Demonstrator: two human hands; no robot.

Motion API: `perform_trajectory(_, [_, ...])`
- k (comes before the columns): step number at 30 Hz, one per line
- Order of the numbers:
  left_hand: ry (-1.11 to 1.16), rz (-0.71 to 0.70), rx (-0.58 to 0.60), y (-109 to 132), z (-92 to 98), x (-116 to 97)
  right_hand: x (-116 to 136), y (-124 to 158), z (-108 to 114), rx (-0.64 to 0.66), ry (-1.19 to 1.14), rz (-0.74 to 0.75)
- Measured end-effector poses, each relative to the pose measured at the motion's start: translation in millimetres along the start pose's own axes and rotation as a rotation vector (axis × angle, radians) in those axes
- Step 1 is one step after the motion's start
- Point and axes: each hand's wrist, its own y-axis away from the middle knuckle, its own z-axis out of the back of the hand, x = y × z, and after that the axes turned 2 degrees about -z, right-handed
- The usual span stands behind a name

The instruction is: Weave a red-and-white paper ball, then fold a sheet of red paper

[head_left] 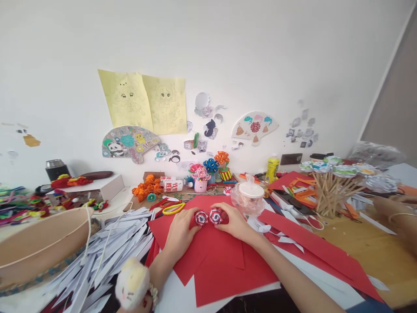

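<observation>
White wall (267,56) backs the crowded wood-coloured surface (345,245), and two yellow paper sheets with line drawings (148,104) hang on it, presumably to save room below. Overlapping flat red paper sheets (224,278) lie directly before the person, probably giving the hands a smooth patch amid the clutter.

Above these sheets, near their far edge, are two small round red-and-white swirled rosettes side by side. The left hand (182,228) has its thumb and fingers closed around the rim of the left rosette (201,218); the right hand (232,222) pinches the right rosette (215,216) likewise. Gripping at the outer edges leaves both spiral faces uncovered, and seems suited to comparing them. Whether the rosettes touch the paper or each other is hard to tell.

Yellow-handled scissors (173,208) rest just beyond the left hand, likely for easy reach. Loose white paper strips (120,243) are heaped to the left, apart from the sheets' middle, perhaps to keep it uncluttered.
</observation>
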Motion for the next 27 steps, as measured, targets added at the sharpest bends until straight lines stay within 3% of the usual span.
perform_trajectory(9, [0.1, 0.09, 0.019, -1, 0.3, -2, -4, 0, 0, -0.026, -0.059, -0.089])
perform_trajectory(14, [0.2, 0.23, -0.028, -10, 4.2, 2, -6, -4, 0, -0.071, -0.157, -0.127])
perform_trajectory(19, [0.318, 0.371, -0.002, -26, 7.0, 6, -4, -6, 0, -0.081, -0.273, -0.183])
perform_trajectory(27, [0.235, 0.444, 0.02, -68, -0.4, 16, 9, -1, 16, 0.119, -0.682, -0.218])
